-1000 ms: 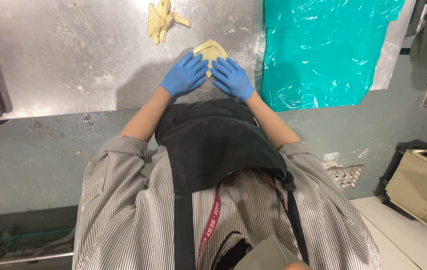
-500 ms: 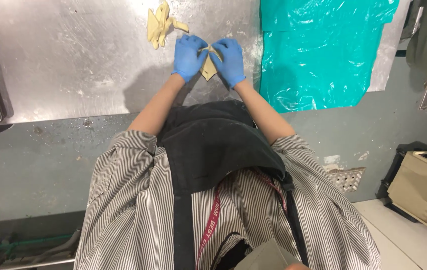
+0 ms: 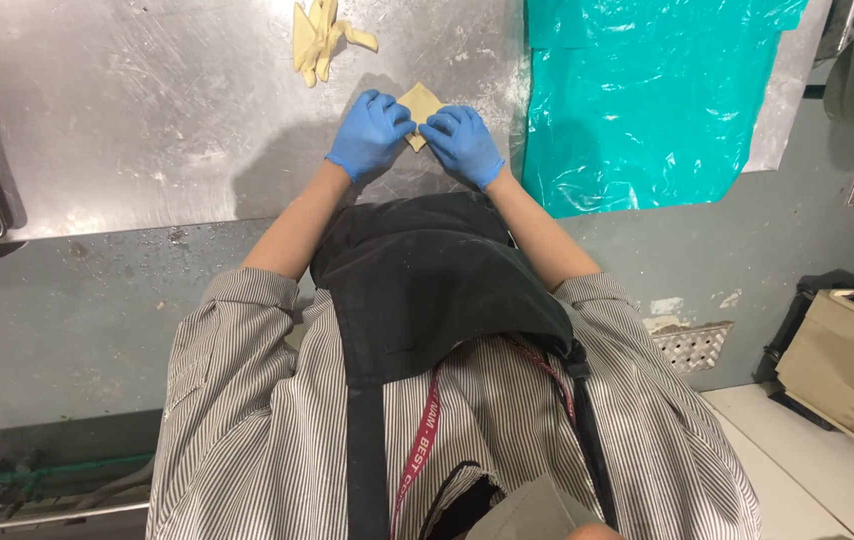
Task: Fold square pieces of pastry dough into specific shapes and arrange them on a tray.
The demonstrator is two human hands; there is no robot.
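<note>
- Head-camera view looking down on a person in a striped shirt and dark apron, at a floury steel tabletop (image 3: 147, 130).
- Both hands wear blue gloves. The left hand (image 3: 369, 135) and right hand (image 3: 464, 143) now rest low on the tabletop, fingers pressing a small pale dough square (image 3: 419, 105) between them.
- Half a second ago the hands were further up the tabletop with the dough lifted and pinched; it has since been laid flat nearer the body.
- Neither grip is closed around it: fingers are spread, pressing its near edges.
- A pile of dough scraps (image 3: 319, 38) lies beyond; a teal plastic sheet (image 3: 647, 100) lies to the right.
</note>
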